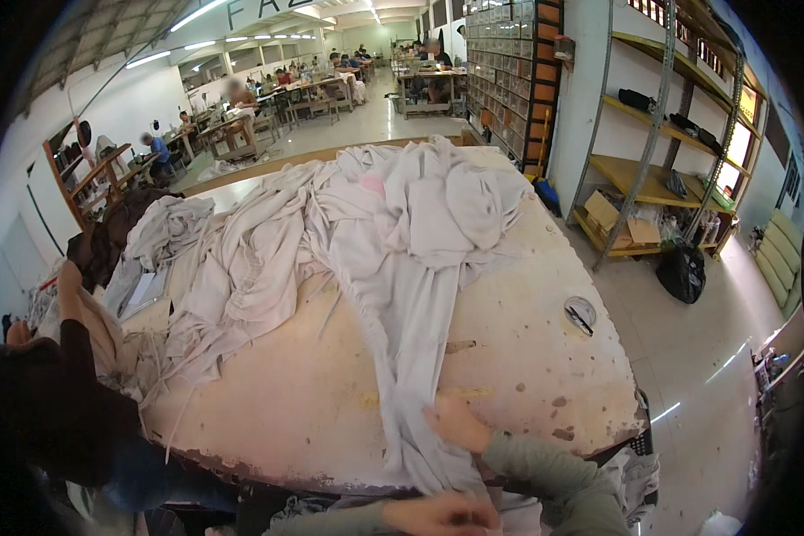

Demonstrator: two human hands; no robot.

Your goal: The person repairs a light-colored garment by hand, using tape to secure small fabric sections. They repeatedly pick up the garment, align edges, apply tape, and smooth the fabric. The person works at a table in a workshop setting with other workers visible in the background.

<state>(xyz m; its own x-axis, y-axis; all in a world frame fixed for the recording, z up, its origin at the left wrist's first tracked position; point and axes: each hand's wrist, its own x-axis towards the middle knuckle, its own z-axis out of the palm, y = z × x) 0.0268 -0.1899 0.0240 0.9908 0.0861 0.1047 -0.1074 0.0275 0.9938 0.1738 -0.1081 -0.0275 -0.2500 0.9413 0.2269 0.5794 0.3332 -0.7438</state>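
A long strip of pale grey fabric (406, 384) runs from a large crumpled heap (447, 205) down over the near edge of the worn worktable (545, 348). My right hand (456, 420) grips the strip's right side low on the table, fingertips partly in its folds. My left hand (439, 513) is at the bottom of the view, by the hanging end of the strip; its curled fingers are too blurred to tell what, if anything, they hold. More pale cloth with drawstrings (241, 295) lies to the left.
A co-worker (76, 402) in dark clothes stands at the table's left. A round tin (579, 314) holding a dark tool lies near the right edge. Metal shelves (652, 170) and a black bag (679, 272) stand right of the table; people (241, 98) work at machines in the background.
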